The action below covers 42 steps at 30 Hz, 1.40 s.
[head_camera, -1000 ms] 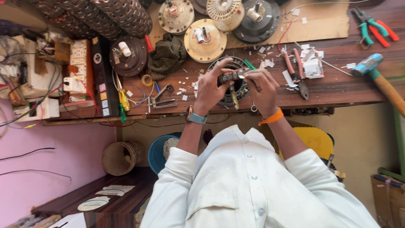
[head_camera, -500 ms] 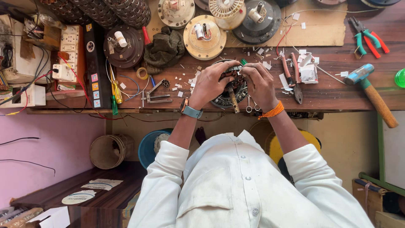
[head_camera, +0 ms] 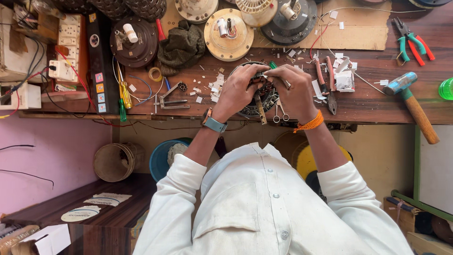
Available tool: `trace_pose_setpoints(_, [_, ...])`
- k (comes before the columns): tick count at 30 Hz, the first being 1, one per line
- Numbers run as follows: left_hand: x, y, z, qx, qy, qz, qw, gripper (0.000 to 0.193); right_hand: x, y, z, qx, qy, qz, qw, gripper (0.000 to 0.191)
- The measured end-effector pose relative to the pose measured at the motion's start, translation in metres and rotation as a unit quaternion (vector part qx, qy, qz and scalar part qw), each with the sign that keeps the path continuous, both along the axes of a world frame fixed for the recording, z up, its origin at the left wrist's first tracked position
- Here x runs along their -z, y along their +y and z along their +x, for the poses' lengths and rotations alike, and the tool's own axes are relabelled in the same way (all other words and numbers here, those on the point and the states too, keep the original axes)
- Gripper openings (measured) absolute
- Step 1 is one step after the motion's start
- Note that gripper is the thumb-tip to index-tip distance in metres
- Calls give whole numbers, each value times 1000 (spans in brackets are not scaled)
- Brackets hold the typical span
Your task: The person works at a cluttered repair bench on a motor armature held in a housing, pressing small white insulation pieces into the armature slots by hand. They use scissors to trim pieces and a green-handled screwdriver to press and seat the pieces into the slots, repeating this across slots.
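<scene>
Both my hands meet over a round dark motor stator (head_camera: 271,97) with wire windings, lying near the front edge of the wooden bench (head_camera: 368,101). My left hand (head_camera: 238,92), with a blue watch at the wrist, grips the stator's left side. My right hand (head_camera: 295,89), with an orange thread at the wrist, presses its fingertips on the top of the windings. A thin brass-coloured tool (head_camera: 259,109) and small scissors (head_camera: 281,113) lie by the stator under my hands. What my fingertips pinch is hidden.
Several fan motor housings (head_camera: 229,33) and a dark rag (head_camera: 181,45) lie at the back. A hammer (head_camera: 415,106), red and green pliers (head_camera: 413,42), a yellow screwdriver (head_camera: 124,92), a switch board (head_camera: 66,47) and paper scraps (head_camera: 342,78) lie around. Buckets (head_camera: 163,158) stand under the bench.
The view has shifted slightly; both hands stay on the stator, with the fingers working closer together over the windings.
</scene>
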State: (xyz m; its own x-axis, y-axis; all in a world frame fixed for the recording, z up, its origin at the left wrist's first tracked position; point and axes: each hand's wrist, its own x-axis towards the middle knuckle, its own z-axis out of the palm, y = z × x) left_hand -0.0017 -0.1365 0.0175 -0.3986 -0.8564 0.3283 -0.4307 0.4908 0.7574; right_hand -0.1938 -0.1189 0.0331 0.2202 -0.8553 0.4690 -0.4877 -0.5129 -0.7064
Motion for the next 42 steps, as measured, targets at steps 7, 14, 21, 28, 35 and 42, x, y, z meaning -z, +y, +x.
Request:
trace_pose_setpoints(7, [2,-15,16,44,131,272,952,52,14,-5,-13,-21,-32,37,999,19])
trace_pose_setpoints(14, [8,-25,11,73,31,203,976,35,17,-7,-21,-54,-16,46,997,16])
trace_pose_setpoints(21, [-11,-19,4,32,-88,209,973,32,4,-5,-18,-69,12,32,997,18])
trace_pose_setpoints(28, [-14,-12,8,30,-106,109,988,31,-14,-3,-10,-82,153,-48,984,21])
trace_pose_setpoints(35, [-2,-12,11,45,-123,113,985,31,-12,14,4,-37,213,-102,971,27])
trace_pose_setpoints(42, [13,-8,12,91,-45,72,992,35,1,20,8,-13,231,-144,962,39])
